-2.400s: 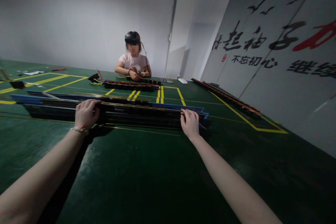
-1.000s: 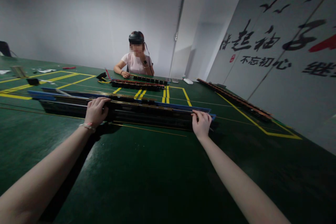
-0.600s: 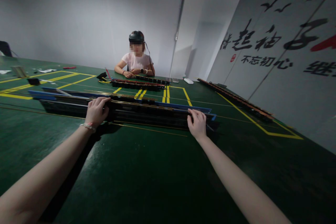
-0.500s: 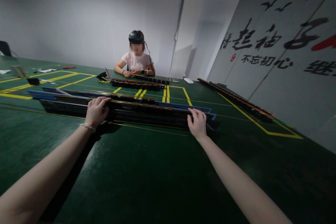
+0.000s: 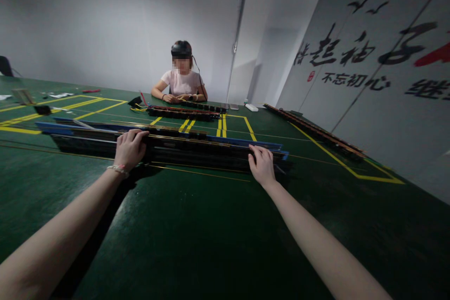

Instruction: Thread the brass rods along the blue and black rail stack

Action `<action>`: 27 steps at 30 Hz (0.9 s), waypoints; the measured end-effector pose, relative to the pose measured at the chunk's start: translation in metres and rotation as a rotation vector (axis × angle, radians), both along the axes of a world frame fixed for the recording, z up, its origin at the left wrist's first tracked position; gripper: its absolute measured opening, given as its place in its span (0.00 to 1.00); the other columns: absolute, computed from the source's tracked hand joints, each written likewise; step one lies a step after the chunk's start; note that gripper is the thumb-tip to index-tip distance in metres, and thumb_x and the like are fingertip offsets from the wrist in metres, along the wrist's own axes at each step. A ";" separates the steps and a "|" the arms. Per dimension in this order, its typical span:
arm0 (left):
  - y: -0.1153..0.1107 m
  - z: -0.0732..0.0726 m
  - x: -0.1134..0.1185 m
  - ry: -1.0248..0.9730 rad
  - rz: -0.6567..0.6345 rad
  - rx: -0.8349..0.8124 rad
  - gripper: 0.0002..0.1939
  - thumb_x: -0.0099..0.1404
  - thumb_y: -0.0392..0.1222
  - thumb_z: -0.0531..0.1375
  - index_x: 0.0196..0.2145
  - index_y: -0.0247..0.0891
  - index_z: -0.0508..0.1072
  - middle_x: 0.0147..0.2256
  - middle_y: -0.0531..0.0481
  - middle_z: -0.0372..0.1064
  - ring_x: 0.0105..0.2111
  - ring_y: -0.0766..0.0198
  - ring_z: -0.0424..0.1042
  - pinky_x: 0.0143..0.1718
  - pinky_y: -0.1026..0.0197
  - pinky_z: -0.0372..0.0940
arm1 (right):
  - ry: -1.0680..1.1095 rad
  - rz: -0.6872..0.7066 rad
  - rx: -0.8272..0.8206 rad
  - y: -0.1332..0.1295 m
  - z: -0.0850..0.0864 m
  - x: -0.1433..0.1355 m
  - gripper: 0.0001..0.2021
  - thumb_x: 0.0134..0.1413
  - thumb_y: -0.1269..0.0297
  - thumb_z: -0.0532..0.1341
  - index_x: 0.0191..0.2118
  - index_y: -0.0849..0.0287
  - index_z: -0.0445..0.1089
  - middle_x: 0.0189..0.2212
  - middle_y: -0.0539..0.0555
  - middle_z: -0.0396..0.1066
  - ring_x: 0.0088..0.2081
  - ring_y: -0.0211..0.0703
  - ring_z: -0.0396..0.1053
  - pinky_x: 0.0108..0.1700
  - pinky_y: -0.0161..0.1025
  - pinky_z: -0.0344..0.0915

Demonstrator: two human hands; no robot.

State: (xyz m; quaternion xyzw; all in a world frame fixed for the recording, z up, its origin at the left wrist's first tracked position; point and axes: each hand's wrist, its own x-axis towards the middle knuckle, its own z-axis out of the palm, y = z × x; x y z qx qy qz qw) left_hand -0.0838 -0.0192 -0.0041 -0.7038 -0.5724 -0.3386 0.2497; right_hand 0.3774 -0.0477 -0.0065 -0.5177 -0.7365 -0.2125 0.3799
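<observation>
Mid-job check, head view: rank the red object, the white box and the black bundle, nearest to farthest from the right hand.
From the right hand:
1. Black bundle: at its fingers, which lie over the bundle's right part.
2. White box: beyond the bundle, across the table.
3. Red object: far left, across the table.

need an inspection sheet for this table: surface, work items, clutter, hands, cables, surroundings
surface: green table marked with yellow lines
work items: long dark stack with blue edging, lying across the table
clutter: red item and white scraps at far left
hands: left hand on the stack, left of middle; right hand near its right end; grip firmness unclear
cables: yellow wires at the left end of a farther dark strip
surroundings: seated person opposite; lettered panel at right
</observation>
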 end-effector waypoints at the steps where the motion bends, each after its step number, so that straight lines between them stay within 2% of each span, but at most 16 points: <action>1: 0.000 0.000 0.000 -0.012 -0.003 -0.002 0.20 0.64 0.40 0.49 0.53 0.42 0.65 0.50 0.41 0.63 0.48 0.48 0.63 0.50 0.47 0.55 | -0.021 0.001 0.000 0.000 0.000 -0.001 0.20 0.64 0.61 0.47 0.54 0.64 0.66 0.46 0.61 0.72 0.52 0.50 0.64 0.58 0.52 0.56; 5: -0.002 0.002 0.000 -0.046 -0.036 -0.005 0.21 0.63 0.40 0.49 0.53 0.41 0.66 0.50 0.42 0.64 0.49 0.49 0.62 0.51 0.48 0.53 | -0.080 0.033 -0.025 -0.004 0.002 -0.008 0.21 0.65 0.61 0.46 0.58 0.62 0.63 0.50 0.58 0.72 0.55 0.48 0.63 0.61 0.53 0.51; 9: -0.003 0.004 -0.002 -0.029 -0.033 0.005 0.20 0.64 0.41 0.48 0.52 0.38 0.66 0.49 0.41 0.65 0.49 0.51 0.63 0.52 0.50 0.53 | -0.054 0.051 -0.047 -0.005 0.002 -0.012 0.22 0.65 0.61 0.47 0.60 0.61 0.61 0.47 0.55 0.74 0.57 0.49 0.62 0.62 0.55 0.50; 17: 0.000 0.005 -0.014 0.031 0.034 0.041 0.21 0.64 0.42 0.47 0.51 0.35 0.67 0.47 0.41 0.68 0.48 0.53 0.64 0.53 0.51 0.50 | -0.052 0.002 0.070 -0.009 0.003 -0.011 0.18 0.64 0.63 0.48 0.53 0.59 0.68 0.43 0.56 0.75 0.51 0.46 0.67 0.61 0.53 0.50; 22: -0.001 0.004 -0.021 -0.047 0.058 0.044 0.19 0.63 0.43 0.49 0.48 0.37 0.69 0.48 0.40 0.66 0.48 0.52 0.63 0.52 0.50 0.51 | 0.005 -0.036 0.038 -0.011 0.004 -0.010 0.17 0.64 0.63 0.48 0.51 0.61 0.69 0.37 0.56 0.76 0.42 0.45 0.69 0.52 0.48 0.58; 27: -0.001 0.003 -0.023 -0.051 0.087 0.043 0.18 0.64 0.44 0.49 0.48 0.38 0.69 0.48 0.42 0.66 0.47 0.53 0.63 0.51 0.51 0.53 | 0.164 -0.134 -0.084 -0.005 0.002 -0.006 0.18 0.63 0.62 0.49 0.53 0.61 0.68 0.37 0.57 0.76 0.41 0.47 0.71 0.47 0.46 0.61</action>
